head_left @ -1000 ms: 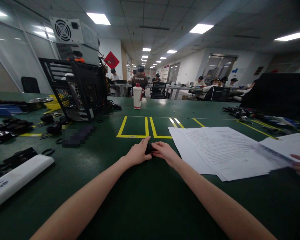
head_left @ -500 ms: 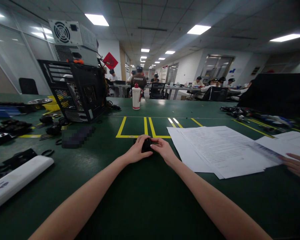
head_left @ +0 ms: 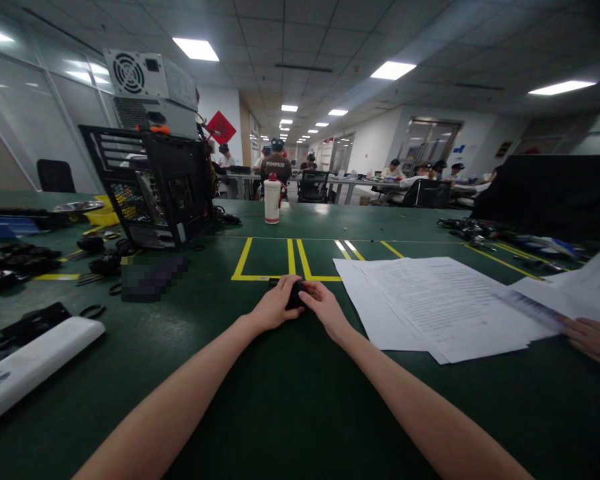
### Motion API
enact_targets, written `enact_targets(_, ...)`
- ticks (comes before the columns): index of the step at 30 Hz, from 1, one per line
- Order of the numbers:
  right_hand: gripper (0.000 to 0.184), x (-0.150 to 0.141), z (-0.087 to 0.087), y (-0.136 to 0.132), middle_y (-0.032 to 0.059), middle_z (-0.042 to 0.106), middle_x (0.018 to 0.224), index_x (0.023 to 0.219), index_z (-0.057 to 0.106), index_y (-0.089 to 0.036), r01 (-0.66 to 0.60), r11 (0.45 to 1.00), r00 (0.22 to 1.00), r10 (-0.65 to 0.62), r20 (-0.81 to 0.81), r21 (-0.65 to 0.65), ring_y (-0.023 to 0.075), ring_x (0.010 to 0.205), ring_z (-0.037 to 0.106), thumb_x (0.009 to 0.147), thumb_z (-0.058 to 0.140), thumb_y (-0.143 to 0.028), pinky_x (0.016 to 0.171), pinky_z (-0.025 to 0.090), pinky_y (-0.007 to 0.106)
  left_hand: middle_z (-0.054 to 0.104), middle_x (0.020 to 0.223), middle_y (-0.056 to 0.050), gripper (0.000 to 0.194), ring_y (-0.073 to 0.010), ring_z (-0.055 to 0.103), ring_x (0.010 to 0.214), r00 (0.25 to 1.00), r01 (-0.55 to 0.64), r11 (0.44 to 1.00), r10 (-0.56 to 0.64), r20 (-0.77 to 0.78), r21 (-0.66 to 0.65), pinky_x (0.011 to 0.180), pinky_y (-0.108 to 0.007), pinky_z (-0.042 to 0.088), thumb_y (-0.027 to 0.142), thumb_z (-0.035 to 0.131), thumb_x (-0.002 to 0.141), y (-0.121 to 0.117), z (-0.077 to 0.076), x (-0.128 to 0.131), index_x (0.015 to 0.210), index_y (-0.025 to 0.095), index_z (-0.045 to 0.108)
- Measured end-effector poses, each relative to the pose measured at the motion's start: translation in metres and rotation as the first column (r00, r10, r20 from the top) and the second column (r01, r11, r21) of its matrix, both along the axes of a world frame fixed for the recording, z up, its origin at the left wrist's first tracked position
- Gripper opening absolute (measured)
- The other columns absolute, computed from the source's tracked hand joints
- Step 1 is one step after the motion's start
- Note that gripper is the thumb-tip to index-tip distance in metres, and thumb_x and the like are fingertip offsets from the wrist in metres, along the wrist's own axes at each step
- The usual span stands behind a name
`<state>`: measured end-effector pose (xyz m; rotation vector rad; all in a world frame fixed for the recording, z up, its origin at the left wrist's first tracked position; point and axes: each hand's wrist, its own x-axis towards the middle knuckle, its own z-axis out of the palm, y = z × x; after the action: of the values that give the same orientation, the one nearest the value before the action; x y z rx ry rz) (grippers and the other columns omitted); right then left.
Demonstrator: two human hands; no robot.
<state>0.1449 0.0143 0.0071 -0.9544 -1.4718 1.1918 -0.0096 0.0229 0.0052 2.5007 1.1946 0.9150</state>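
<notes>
In the middle of the green table, a small black object (head_left: 295, 295) sits between my two hands; its kind is hard to make out because fingers cover much of it. My left hand (head_left: 275, 308) curls over its left side, thumb at the front and fingers on top. From the right, my right hand (head_left: 324, 305) presses its fingertips and thumb against the object. Just beyond my hands run strips of yellow tape (head_left: 260, 278) on the tabletop.
Printed papers (head_left: 430, 303) lie to the right, with another person's hand (head_left: 593, 340) at their edge. A computer case (head_left: 155, 187) stands at the back left, and a white bottle (head_left: 273, 200) at the back. A long white bar (head_left: 40, 367) lies at left.
My hands stay around the black object, with small finger shifts. At the far right, the other person's sheet has lifted. The view has tilted up slightly.
</notes>
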Motion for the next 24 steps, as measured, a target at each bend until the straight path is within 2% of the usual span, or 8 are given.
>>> enact_targets(4, 0.032, 0.0028, 0.0002, 0.0021, 0.0047, 0.056, 0.104, 0.101, 0.052, -0.019, -0.036, 0.998, 0.999, 0.038, 0.037, -0.054, 0.0181, 0.099, 0.051, 0.071, 0.054, -0.03, 0.087, 0.039, 0.035, 0.033, 0.12, -0.008, 0.062, -0.0237, 0.047, 0.1, 0.999, -0.037, 0.999, 0.038, -0.035, 0.023, 0.083, -0.04, 0.042, 0.03, 0.058, 0.067, 0.0015, -0.0017, 0.0014, 0.118, 0.023, 0.023)
enact_targets(10, 0.032, 0.0026, 0.0029, -0.003, 0.0024, 0.056, 0.105, 0.1, 0.052, -0.021, -0.113, 0.993, 0.994, 0.113, -0.01, 0.025, 0.0153, 0.1, 0.051, 0.068, 0.057, -0.021, 0.09, 0.037, 0.032, 0.034, 0.118, -0.007, 0.063, -0.0234, 0.049, 0.098, 0.998, -0.055, 0.998, 0.056, -0.028, 0.044, 0.08, -0.038, 0.044, 0.024, 0.06, 0.065, 0.0012, -0.0038, 0.0021, 0.116, 0.022, 0.024)
enact_targets(15, 0.03, 0.0009, -0.0008, 0.001, 0.0035, 0.056, 0.103, 0.098, 0.053, -0.021, -0.062, 0.998, 0.998, 0.062, -0.002, 0.03, 0.0168, 0.102, 0.049, 0.07, 0.056, -0.029, 0.09, 0.036, 0.035, 0.034, 0.117, -0.007, 0.059, -0.0224, 0.049, 0.098, 0.998, -0.064, 0.997, 0.065, -0.015, 0.049, 0.079, -0.037, 0.044, 0.021, 0.058, 0.066, 0.004, -0.0066, 0.0036, 0.115, 0.023, 0.025)
enact_targets(19, 0.035, 0.0007, -0.002, 0.0052, 0.0047, 0.056, 0.103, 0.101, 0.052, -0.021, -0.027, 0.999, 1.0, 0.027, 0.0, -0.022, 0.0183, 0.102, 0.049, 0.067, 0.059, -0.028, 0.089, 0.036, 0.037, 0.036, 0.114, -0.007, 0.059, -0.023, 0.048, 0.1, 0.997, -0.077, 0.996, 0.077, 0.008, 0.037, 0.081, -0.038, 0.043, 0.019, 0.058, 0.064, 0.005, -0.0066, 0.0054, 0.113, 0.022, 0.027)
enact_targets(24, 0.037, 0.0032, -0.0043, 0.0053, 0.0033, 0.055, 0.105, 0.1, 0.052, -0.022, -0.117, 0.993, 0.992, 0.117, -0.038, 0.002, 0.0172, 0.096, 0.052, 0.064, 0.061, -0.021, 0.088, 0.038, 0.036, 0.038, 0.114, -0.006, 0.061, -0.0227, 0.048, 0.1, 0.998, -0.058, 0.998, 0.058, 0.024, 0.008, 0.081, -0.037, 0.043, 0.018, 0.059, 0.063, 0.0043, -0.0058, 0.007, 0.114, 0.022, 0.026)
